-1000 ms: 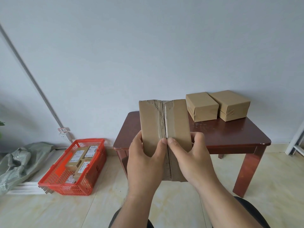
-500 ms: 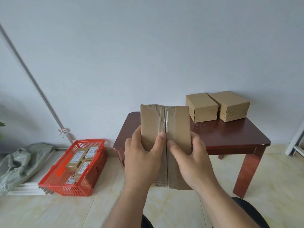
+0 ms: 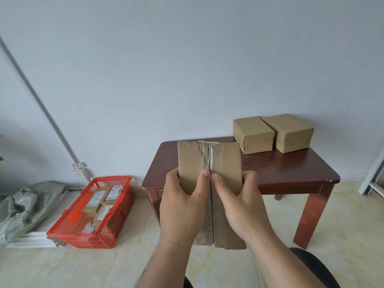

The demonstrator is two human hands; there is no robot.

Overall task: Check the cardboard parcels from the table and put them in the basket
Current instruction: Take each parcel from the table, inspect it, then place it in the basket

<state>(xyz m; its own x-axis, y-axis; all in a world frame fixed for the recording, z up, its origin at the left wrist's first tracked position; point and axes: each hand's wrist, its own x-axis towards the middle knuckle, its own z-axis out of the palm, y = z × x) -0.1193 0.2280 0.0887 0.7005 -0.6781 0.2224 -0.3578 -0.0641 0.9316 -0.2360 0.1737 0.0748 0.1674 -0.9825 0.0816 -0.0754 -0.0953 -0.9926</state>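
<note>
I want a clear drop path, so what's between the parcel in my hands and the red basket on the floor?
In the head view, only bare tiled floor lies between the held taped cardboard parcel and the red plastic basket.

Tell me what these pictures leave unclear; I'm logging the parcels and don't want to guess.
- Held parcel, head view: lower face covered by the left hand and right hand; no label shows.
- Labels in the red basket: print too small.
- Table parcels: far sides hidden.
- Grey-green bag: cut by left edge.
</note>
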